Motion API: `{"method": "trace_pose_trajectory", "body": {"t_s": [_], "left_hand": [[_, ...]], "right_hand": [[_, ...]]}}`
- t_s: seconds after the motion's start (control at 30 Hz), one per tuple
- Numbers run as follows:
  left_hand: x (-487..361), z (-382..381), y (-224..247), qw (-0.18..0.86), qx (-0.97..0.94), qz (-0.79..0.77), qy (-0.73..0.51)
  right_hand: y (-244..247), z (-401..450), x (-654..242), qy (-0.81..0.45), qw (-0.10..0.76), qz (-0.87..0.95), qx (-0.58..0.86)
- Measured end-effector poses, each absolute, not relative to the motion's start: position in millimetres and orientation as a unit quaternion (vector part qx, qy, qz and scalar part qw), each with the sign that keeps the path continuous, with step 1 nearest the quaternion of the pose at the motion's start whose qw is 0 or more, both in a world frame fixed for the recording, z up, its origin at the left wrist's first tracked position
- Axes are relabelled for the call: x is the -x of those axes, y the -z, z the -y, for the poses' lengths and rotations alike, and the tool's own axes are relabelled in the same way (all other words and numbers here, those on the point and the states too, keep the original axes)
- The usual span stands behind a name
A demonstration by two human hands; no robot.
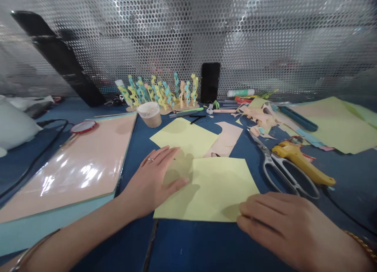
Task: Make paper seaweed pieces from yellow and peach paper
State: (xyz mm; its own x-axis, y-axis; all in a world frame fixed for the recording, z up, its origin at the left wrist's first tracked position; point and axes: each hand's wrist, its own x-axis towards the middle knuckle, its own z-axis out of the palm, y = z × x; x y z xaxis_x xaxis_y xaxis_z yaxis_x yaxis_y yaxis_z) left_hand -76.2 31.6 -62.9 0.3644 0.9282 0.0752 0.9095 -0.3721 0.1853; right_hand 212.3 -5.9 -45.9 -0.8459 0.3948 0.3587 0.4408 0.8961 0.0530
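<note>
On the blue table [200, 248], the yellow sheet [220, 189] is lying between both sets of fingers, partly under the left ones; its visible edges are looking straight and uncut, so work on it seems to be barely starting. Just beyond the left fingertips, a second yellow piece [185, 132] is overlapping a pink piece [229, 136] with a curved cut. Farther beyond those fingertips, a row of curled paper stalks [167, 93] is standing, apparently finished, while scraps [259, 118] are piling up well past the right fingers. The scissors [266, 149] are lying just beyond the right knuckles, held by nobody. As for pose, the right hand [277, 223] is bending its fingers inward at the sheet's near right corner; whether they are pinching paper, I cannot tell. The left hand [154, 173] is pressing palm-down, fingers released and extended, thumb pointing toward the right hand, one finger wearing a ring [150, 159].
</note>
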Motion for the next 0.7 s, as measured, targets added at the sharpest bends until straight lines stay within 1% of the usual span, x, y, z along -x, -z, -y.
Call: {"method": "trace_pose_trajectory", "body": {"t_s": [0.13, 0.33, 0.6, 0.7], "left_hand": [[74, -31, 58, 0.07, -0.826, -0.549, -0.108], [68, -28, 51, 0.093, -0.835, -0.527, -0.128], [51, -28, 46, 0.123, -0.83, -0.53, -0.121], [46, -31, 44, 0.132, -0.822, -0.537, -0.137]], "right_hand": [[49, 8, -211, 0.068, 0.152, 0.965, 0.203], [54, 7, -209, 0.067, 0.148, 0.963, 0.215], [53, 10, -210, 0.108, 0.18, 0.959, 0.188], [49, 12, -210, 0.122, 0.209, 0.953, 0.182]]}}
